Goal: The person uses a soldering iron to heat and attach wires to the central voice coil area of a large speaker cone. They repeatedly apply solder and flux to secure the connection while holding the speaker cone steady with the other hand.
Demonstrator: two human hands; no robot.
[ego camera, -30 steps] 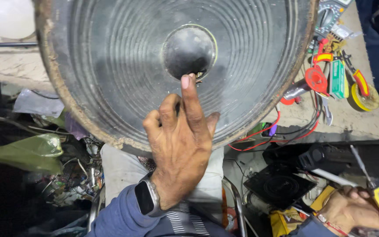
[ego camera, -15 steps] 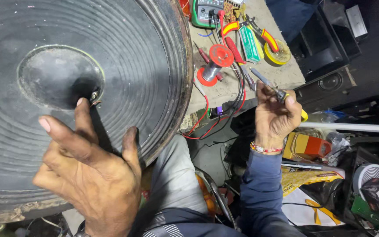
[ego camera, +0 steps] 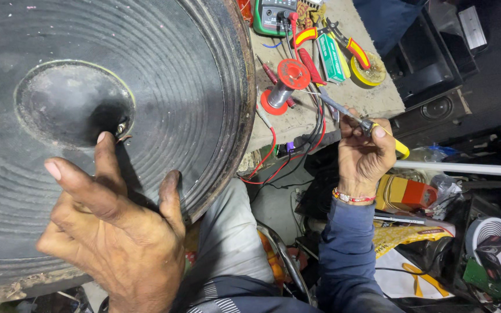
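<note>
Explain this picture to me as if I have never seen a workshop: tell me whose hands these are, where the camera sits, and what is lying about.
The camera is worn on the person's head and looks down at their own two bare hands. The left hand rests on a big black speaker cone, a fingertip touching the edge of its round centre cap. The right hand has its grip closed on a soldering iron with a yellow handle. On the workbench beyond lie a red spool of solder wire, red-and-yellow pliers, a green meter and a roll of yellow tape. Red and black wires hang off its edge.
</note>
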